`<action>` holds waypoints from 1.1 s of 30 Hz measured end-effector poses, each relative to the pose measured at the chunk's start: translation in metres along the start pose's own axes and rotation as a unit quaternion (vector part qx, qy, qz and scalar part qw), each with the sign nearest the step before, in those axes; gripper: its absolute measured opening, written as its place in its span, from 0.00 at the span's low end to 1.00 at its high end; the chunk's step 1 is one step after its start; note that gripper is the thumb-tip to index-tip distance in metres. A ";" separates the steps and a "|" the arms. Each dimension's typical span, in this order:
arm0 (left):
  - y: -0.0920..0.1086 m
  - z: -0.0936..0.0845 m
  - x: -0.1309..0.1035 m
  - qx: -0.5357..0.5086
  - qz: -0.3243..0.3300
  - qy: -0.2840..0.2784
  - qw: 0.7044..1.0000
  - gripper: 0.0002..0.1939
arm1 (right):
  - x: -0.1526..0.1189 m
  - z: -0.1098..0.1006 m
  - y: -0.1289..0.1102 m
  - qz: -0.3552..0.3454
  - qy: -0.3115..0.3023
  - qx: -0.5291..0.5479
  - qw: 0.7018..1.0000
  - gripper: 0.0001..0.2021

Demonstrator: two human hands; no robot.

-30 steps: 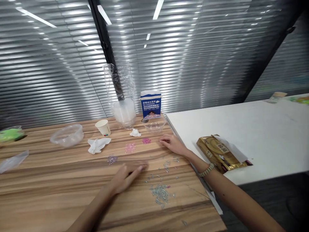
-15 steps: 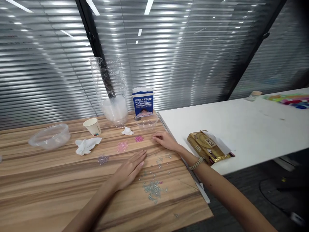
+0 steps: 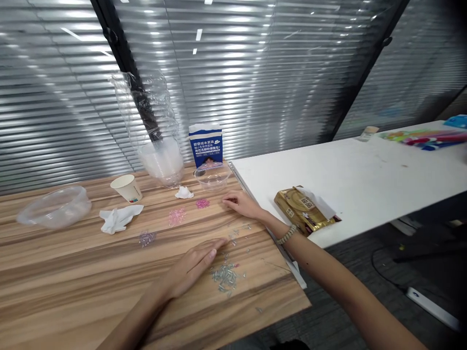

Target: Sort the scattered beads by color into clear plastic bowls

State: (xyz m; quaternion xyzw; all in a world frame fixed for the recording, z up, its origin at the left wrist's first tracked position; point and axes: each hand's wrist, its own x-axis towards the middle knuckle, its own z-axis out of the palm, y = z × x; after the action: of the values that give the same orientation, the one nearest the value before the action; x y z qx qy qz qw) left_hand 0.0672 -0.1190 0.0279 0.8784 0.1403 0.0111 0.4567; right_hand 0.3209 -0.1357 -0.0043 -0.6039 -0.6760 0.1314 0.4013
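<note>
My left hand (image 3: 195, 266) lies on its edge on the wooden tabletop, fingers stretched out and together, holding nothing. Its fingertips reach a loose scatter of clear beads (image 3: 234, 235). Just right of its thumb is a larger pile of clear tube-shaped beads (image 3: 224, 277), with one pink bead by it. My right hand (image 3: 243, 204) rests near the table's right edge, fingers curled in and tips close to the thumb; anything between them is too small to make out. Left of it sit small piles of dark pink beads (image 3: 203, 203), light pink beads (image 3: 177, 217) and purple beads (image 3: 147, 238).
Behind the beads stand a clear plastic bowl (image 3: 212, 177), a blue printed bag (image 3: 206, 148), bagged plastic bowls (image 3: 162, 160) and a paper cup (image 3: 126, 188). Crumpled tissues (image 3: 118, 218) and another plastic bowl (image 3: 56, 209) lie left. A gold tissue pack (image 3: 304, 209) rests on the white table (image 3: 328, 167).
My left hand has slid forward and right, its fingertips now at the scattered clear beads. My right hand keeps its place beside the dark pink pile. The whole view has shifted slightly.
</note>
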 end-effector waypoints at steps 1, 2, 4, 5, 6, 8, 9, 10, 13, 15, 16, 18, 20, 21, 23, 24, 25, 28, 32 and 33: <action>0.000 0.000 -0.001 -0.016 -0.004 0.013 1.000 0.24 | 0.000 0.000 0.001 0.001 0.000 0.000 1.000 0.11; 0.000 -0.001 -0.001 -0.033 -0.008 0.029 0.999 0.25 | 0.000 0.001 0.001 0.002 0.000 0.001 1.000 0.11; -0.001 -0.002 -0.003 -0.063 -0.015 0.063 0.996 0.25 | 0.000 0.001 0.003 0.004 0.001 0.002 1.000 0.11; -0.001 -0.002 -0.004 -0.070 -0.015 0.075 0.995 0.26 | 0.000 0.001 0.003 0.004 0.000 0.002 1.000 0.11; -0.002 -0.002 -0.004 -0.070 -0.015 0.078 0.994 0.26 | 0.000 0.001 0.004 0.005 -0.001 0.002 1.000 0.11; -0.002 -0.002 -0.004 -0.054 -0.014 0.061 0.997 0.26 | 0.000 0.001 0.003 0.004 -0.002 -0.002 1.000 0.11; -0.001 -0.001 -0.004 -0.042 -0.012 0.047 0.998 0.25 | 0.000 0.000 0.003 0.002 -0.002 -0.004 1.000 0.11; -0.001 -0.001 -0.004 -0.033 -0.008 0.032 0.999 0.24 | 0.000 0.000 0.002 0.000 -0.001 -0.005 1.000 0.11; -0.001 -0.001 -0.006 -0.031 0.000 0.017 0.999 0.23 | 0.000 -0.002 -0.001 -0.003 0.001 -0.006 1.000 0.11; -0.002 -0.001 -0.007 -0.039 -0.003 0.035 0.999 0.24 | -0.001 -0.002 -0.002 -0.003 -0.001 -0.006 1.000 0.11; -0.003 -0.001 -0.008 -0.039 -0.004 0.046 0.998 0.24 | 0.000 -0.002 -0.002 -0.004 -0.001 -0.007 1.000 0.11; -0.003 0.000 -0.008 -0.024 0.006 0.056 0.998 0.24 | 0.000 -0.001 0.000 -0.005 0.000 -0.008 1.000 0.11; 0.000 0.001 -0.008 0.011 0.029 0.037 0.999 0.23 | 0.000 0.000 0.002 -0.005 0.002 -0.008 1.000 0.11; 0.001 0.001 -0.007 0.030 0.044 0.020 0.998 0.22 | 0.001 0.001 0.004 -0.005 0.003 -0.007 1.000 0.11; 0.005 0.002 -0.005 0.059 0.067 -0.007 0.996 0.22 | 0.001 0.001 0.006 -0.006 0.003 -0.003 1.000 0.11; 0.007 0.002 -0.005 0.067 0.074 -0.012 0.995 0.22 | 0.001 0.002 0.006 -0.006 0.004 -0.002 1.000 0.11; 0.007 0.002 -0.004 0.070 0.078 -0.012 0.994 0.22 | 0.001 0.002 0.006 -0.006 0.004 -0.002 1.000 0.11; 0.005 0.002 -0.005 0.059 0.074 0.006 0.995 0.22 | 0.001 0.001 0.006 -0.005 0.004 -0.007 1.000 0.11; -0.001 0.002 -0.008 0.035 0.046 0.029 0.998 0.23 | 0.000 0.001 0.005 0.001 0.002 -0.007 1.000 0.11; -0.002 0.002 -0.009 0.032 0.039 0.037 0.998 0.23 | 0.000 0.001 0.005 0.002 0.001 -0.006 1.000 0.11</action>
State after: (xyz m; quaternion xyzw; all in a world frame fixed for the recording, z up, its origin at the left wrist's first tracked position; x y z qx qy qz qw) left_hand 0.0583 -0.1217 0.0263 0.8966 0.1228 0.0567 0.4218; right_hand 0.3241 -0.1340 -0.0080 -0.6081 -0.6751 0.1277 0.3977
